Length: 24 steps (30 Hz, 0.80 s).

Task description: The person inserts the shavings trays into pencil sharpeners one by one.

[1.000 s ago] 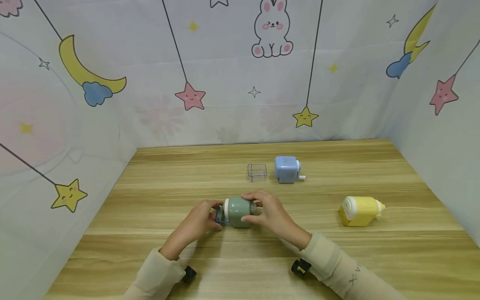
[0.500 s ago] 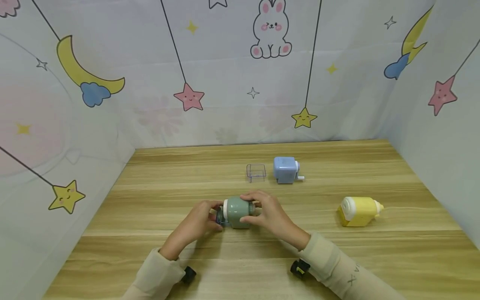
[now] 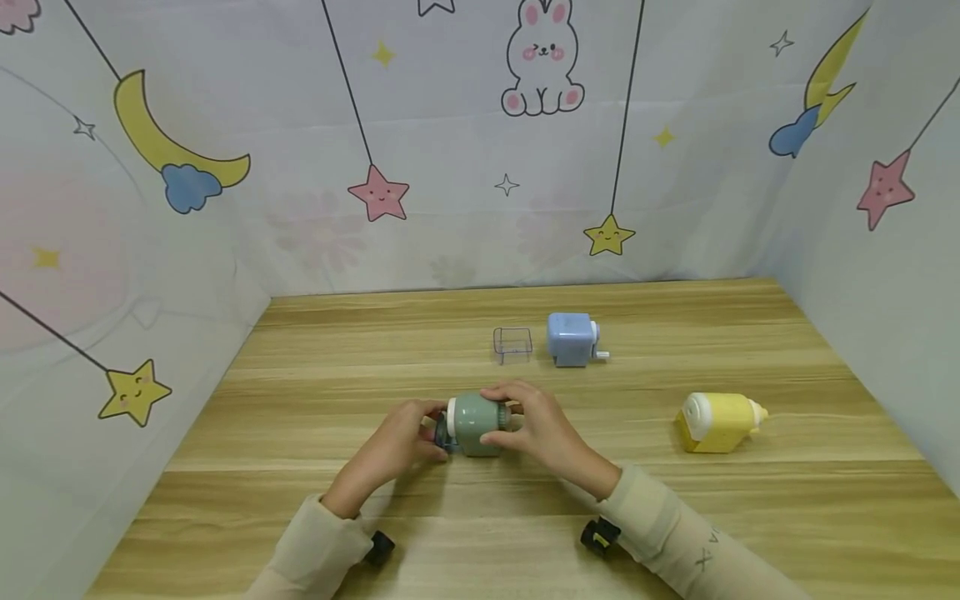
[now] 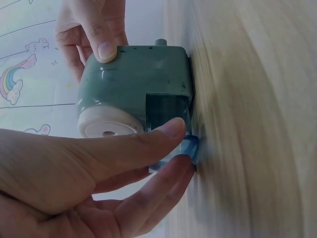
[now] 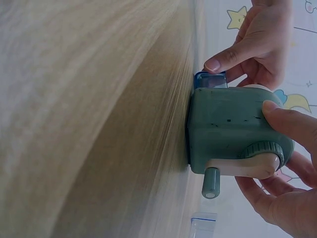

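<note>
A green hand-crank pencil sharpener [image 3: 476,427] with a white front ring sits on the wooden table. My right hand [image 3: 546,433] grips its body from the crank side, thumb on one side and fingers on the other. My left hand [image 3: 396,443] pinches the clear blue shavings drawer [image 4: 190,148] between thumb and fingers. The drawer sticks partly out of its slot below the ring, as the left wrist view shows. In the right wrist view the crank handle [image 5: 211,182] points down beside the body, and the drawer's blue edge shows at the far end.
Behind the hands stand a blue pencil sharpener [image 3: 572,339] and, left of it, a separate clear drawer [image 3: 513,343]. A yellow pencil sharpener [image 3: 716,422] is at the right. Printed cloth walls [image 3: 450,267] enclose the table's back and sides.
The left hand and the drawer have edged slightly right, toward the green sharpener's body. The right hand and the sharpener stay in place.
</note>
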Motion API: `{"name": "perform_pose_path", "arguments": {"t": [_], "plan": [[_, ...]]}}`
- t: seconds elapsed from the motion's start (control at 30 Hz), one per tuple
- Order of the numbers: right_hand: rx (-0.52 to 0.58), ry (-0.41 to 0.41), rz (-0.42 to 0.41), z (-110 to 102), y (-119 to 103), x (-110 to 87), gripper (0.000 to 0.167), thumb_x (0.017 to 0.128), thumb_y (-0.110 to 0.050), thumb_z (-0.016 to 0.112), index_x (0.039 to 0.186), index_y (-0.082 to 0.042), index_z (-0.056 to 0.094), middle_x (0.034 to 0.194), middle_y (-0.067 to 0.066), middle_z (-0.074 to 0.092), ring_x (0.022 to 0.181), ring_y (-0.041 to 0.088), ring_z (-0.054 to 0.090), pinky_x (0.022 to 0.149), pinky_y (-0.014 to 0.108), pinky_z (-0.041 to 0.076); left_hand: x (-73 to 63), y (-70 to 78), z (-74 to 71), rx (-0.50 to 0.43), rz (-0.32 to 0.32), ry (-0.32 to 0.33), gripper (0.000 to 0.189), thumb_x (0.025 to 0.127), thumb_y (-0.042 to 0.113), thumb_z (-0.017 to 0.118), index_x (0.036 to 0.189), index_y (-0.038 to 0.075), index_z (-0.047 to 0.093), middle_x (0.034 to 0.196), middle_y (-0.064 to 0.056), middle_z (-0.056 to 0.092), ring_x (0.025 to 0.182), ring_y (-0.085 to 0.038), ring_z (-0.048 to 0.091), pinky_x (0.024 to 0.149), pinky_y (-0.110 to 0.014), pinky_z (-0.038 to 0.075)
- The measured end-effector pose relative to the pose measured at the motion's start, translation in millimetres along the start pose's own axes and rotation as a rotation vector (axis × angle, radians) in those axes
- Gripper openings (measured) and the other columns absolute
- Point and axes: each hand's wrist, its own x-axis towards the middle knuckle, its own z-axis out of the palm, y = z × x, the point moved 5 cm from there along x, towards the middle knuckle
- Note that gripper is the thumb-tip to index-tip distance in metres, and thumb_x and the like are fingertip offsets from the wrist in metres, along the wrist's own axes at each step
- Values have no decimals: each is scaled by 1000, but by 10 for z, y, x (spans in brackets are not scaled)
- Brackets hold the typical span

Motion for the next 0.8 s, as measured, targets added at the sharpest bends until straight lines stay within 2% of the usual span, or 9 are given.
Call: {"name": "perform_pose_path", "arguments": {"t": [0.8], "plan": [[11,2,-17,0,16,5,52,75,-2,86,122,3,66,126,14,63,113,29,60,89,32,55,32,23,27,-34,-22,-7,64,71,-12,84,129,-12,57,118,-21,64,91,-27,69,74,-31,59]]}}
